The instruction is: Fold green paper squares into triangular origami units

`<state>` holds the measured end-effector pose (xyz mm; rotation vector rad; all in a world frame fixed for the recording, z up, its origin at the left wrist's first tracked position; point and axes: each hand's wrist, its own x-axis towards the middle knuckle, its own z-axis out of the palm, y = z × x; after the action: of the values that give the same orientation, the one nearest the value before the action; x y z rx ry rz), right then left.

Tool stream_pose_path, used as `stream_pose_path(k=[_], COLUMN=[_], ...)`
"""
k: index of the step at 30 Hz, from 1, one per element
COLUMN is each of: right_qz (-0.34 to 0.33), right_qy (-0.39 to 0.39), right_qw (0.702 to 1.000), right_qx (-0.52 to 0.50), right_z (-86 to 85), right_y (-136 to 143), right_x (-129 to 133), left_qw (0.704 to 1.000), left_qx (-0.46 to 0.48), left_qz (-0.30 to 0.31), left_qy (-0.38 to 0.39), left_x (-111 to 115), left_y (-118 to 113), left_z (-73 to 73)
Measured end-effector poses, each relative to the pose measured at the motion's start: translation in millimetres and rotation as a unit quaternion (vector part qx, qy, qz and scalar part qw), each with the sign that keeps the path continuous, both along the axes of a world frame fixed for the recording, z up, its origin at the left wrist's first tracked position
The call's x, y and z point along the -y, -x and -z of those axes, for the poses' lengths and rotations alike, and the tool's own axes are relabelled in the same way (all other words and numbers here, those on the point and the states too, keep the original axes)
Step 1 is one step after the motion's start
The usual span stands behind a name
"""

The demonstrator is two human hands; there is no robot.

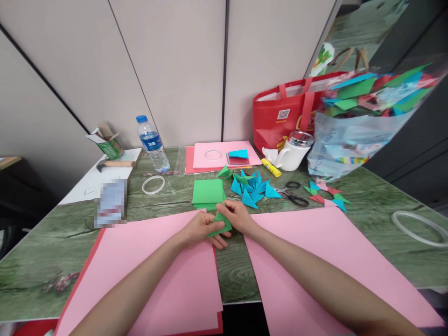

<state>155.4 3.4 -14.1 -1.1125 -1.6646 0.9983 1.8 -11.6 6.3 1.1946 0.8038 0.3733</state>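
Observation:
A partly folded piece of green paper is held between both hands above the gap between two pink sheets. My left hand supports it with the thumb on top and fingers beneath. At its upper edge, my right hand pinches the paper between thumb and fingers. Just behind them lies a stack of green paper squares. Blue folded paper pieces sit in a pile to the right of that stack, with a few green folded pieces at its back left.
Large pink sheets lie under both forearms. Black-handled scissors, a yellow glue stick, a white mug and a folded-paper ring are right. A water bottle, a tape roll and a hammer are left.

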Motion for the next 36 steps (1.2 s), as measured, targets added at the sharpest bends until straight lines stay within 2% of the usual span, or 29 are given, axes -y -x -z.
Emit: stream_pose_path(k=[4,9,12,16,18,24,29,34,36], right_qz=[0.024,0.027,0.012,-0.037,-0.038,-0.026,0.016,0.027,0.036], right_qy=[-0.018,-0.039,-0.029,-0.017,-0.016,-0.016,-0.011,-0.022,-0.027], right_qw=[0.999,0.999,0.999,0.999,0.998,0.999,1.000,0.999,0.999], right_qx=[0.015,0.023,0.019,0.031,0.037,0.044,0.020,0.021,0.027], right_z=[1.1,2.0,1.5,0.4,0.0,1.2,2.9,4.4,5.8], right_y=[1.2,1.3,0.3,-0.9,-1.2,-0.5,0.4,1.3,1.7], right_x=[0.9,1.5,0.6,0.0,0.3,-0.6,-3.1,-1.3,-0.8], left_qw=[1.000,0.999,1.000,0.999,0.998,0.999,0.999,0.999,0.999], left_qx=[-0.010,-0.025,-0.016,-0.004,-0.005,-0.002,0.002,0.007,0.017], left_qz=[0.026,0.027,0.009,-0.051,-0.061,-0.042,-0.038,0.029,0.033], left_qy=[0.007,0.011,0.008,-0.001,-0.004,-0.003,-0.016,-0.021,-0.012], left_x=[2.1,3.1,3.4,3.9,3.9,3.0,2.1,0.2,0.2], left_y=[-1.1,-1.9,-3.5,-6.9,-7.7,-6.0,-5.0,-1.6,-0.7], left_z=[-2.6,-3.9,-2.0,1.7,2.6,2.1,-0.2,0.5,1.4])
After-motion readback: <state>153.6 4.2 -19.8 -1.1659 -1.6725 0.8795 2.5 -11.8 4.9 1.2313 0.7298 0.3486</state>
